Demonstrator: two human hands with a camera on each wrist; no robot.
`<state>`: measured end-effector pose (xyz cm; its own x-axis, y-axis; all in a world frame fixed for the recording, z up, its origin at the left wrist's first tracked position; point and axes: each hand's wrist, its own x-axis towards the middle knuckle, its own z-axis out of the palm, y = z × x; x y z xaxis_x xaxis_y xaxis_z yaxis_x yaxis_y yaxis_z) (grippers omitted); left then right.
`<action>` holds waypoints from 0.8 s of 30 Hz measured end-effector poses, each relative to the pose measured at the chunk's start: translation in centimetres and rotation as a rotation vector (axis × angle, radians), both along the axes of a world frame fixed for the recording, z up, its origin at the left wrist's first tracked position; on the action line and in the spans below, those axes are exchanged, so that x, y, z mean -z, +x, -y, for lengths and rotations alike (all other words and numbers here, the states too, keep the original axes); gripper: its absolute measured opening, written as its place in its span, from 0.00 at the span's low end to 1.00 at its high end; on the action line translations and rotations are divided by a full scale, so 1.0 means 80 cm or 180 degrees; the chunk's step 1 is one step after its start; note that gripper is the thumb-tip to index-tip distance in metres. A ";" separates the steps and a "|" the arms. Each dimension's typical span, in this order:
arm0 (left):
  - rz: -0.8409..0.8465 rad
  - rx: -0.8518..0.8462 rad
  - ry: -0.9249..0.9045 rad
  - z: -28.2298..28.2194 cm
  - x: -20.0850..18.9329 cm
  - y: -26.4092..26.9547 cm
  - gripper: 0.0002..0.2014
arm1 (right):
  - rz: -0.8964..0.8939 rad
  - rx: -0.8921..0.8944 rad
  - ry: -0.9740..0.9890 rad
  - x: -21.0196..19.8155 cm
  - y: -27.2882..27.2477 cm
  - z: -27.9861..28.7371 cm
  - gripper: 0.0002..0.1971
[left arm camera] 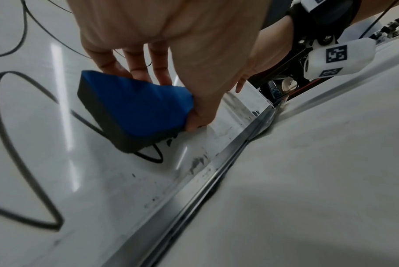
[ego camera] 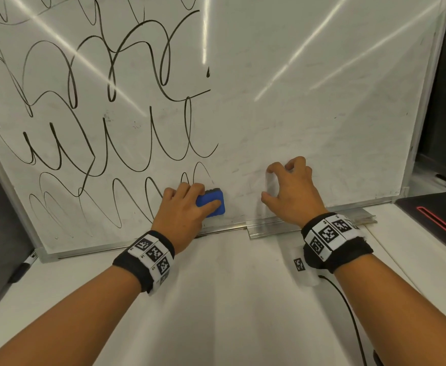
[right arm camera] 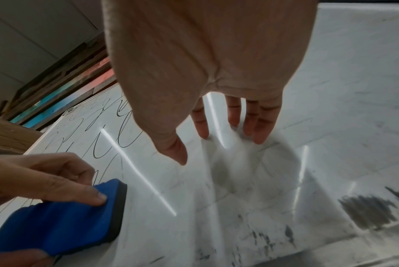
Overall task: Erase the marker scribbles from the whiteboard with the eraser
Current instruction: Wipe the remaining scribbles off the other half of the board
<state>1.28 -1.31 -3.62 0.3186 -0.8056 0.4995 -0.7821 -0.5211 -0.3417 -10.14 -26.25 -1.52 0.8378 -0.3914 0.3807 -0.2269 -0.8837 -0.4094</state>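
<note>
White surface (ego camera: 216, 299) holds up a shiny whiteboard (ego camera: 309, 114) with loopy black scribbles (ego camera: 89, 107). Left hand (ego camera: 182, 210) grips the soft blue eraser (ego camera: 211, 204), low on the board. Right hand (ego camera: 293, 188) touches the board with loose, bent fingers.

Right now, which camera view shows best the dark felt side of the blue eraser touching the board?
The left wrist view: the eraser shows its dark felt pressed on the whiteboard. The right wrist view shows one felt edge; the head view shows mostly blue foam under the left hand.
</note>
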 end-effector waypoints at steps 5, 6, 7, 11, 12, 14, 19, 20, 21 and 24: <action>-0.0040 -0.0031 -0.0096 0.006 0.001 -0.005 0.28 | 0.0046 -0.0047 -0.0020 0.001 0.005 -0.006 0.27; -0.0054 -0.0032 -0.0091 0.009 0.000 -0.007 0.28 | 0.0047 -0.0079 -0.0030 0.002 0.005 -0.008 0.28; -0.0058 -0.0027 -0.0081 0.011 -0.001 -0.007 0.29 | 0.0042 -0.0105 -0.0039 0.003 0.006 -0.010 0.28; -0.0079 -0.0045 -0.0043 -0.007 -0.007 0.006 0.31 | 0.0046 -0.0105 -0.0058 0.004 0.004 -0.008 0.27; -0.0079 -0.0079 -0.0057 -0.015 -0.009 0.010 0.31 | 0.0056 -0.0093 -0.0054 0.004 0.004 -0.006 0.27; -0.0068 -0.0135 -0.0090 -0.028 -0.014 0.016 0.31 | 0.0074 -0.0079 -0.0048 0.004 0.004 -0.004 0.27; -0.0114 -0.0069 -0.0175 -0.019 -0.011 0.011 0.31 | 0.0102 -0.0104 -0.0081 0.004 0.005 -0.009 0.27; -0.0142 -0.0029 -0.0189 -0.011 -0.009 0.008 0.31 | 0.0100 -0.0107 -0.0083 0.005 0.005 -0.009 0.27; -0.0176 0.0004 -0.0218 -0.002 -0.008 0.004 0.30 | 0.0092 -0.0109 -0.0085 0.005 0.005 -0.010 0.27; -0.0276 0.0023 -0.0373 0.018 -0.010 -0.004 0.29 | 0.0081 -0.0109 -0.0061 0.005 0.005 -0.009 0.27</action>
<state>0.92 -2.74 -2.85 0.3589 -0.7458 0.5612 -0.8099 -0.5477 -0.2098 -9.75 -25.51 -1.93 0.8405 -0.3552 0.4092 -0.1861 -0.8985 -0.3976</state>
